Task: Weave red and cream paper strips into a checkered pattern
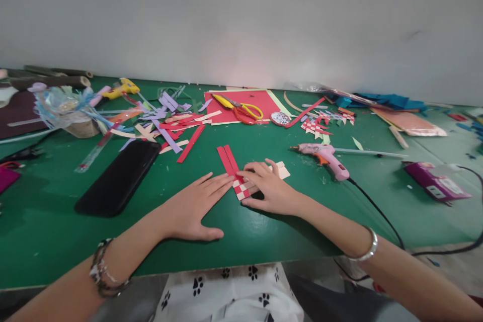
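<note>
A small weave of red and cream paper strips [241,188] lies on the green table [264,231], with two red strips [227,157] running away from it. My left hand [192,206] lies flat beside it, fingers stretched out, fingertips touching the red strips. My right hand [268,187] rests on the cream strips [282,169], fingers curved and pressing down at the weave's edge. Neither hand lifts anything off the table.
A black phone [118,177] lies at the left. A pink glue gun [327,157] with its black cord sits at the right. Scissors [241,107] rest on red paper [247,105] at the back. Loose coloured strips [169,126], a yellow glue gun [119,88] and a purple box [437,184] are scattered around.
</note>
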{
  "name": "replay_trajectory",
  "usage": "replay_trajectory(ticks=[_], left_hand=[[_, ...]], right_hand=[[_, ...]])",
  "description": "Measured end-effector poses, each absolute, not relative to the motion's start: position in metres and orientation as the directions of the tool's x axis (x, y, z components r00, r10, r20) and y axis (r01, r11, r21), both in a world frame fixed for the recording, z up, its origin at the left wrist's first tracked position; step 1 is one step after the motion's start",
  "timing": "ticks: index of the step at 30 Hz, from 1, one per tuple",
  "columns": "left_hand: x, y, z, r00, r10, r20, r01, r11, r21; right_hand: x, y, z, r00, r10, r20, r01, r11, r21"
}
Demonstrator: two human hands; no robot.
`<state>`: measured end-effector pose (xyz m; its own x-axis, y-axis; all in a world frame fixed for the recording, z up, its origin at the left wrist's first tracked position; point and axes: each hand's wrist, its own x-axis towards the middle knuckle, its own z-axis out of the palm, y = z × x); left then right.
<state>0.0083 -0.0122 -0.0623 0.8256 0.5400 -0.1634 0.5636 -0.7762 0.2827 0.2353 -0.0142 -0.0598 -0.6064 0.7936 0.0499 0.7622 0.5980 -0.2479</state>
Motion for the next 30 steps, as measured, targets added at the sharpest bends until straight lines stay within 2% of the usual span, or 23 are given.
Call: replay_trajectory(ticks=[7, 17, 30], left_hand=[[0.0080, -0.0108, -0.0626, 0.827, 0.546, -0.135, 0.557, -0.763, 0.328], [0.0097, -0.0084, -0.0625, 0.828, 0.549, -0.114, 0.556, -0.776, 0.297], [0.0082, -0.0102, -0.0651, 0.825, 0.554, -0.106, 0.559, -0.777, 0.290]], right_hand=[[0.2265, -0.0116, -0.0622, -0.641, 0.764, 0.073, 0.729, 0.637, -0.252], [0.2313, -0.0147, -0.0643, -0.646, 0.752, 0.131, 0.706, 0.654, -0.270], [0.2302, -0.0169, -0.0623, -0.667, 0.736, 0.114, 0.694, 0.670, -0.265]])
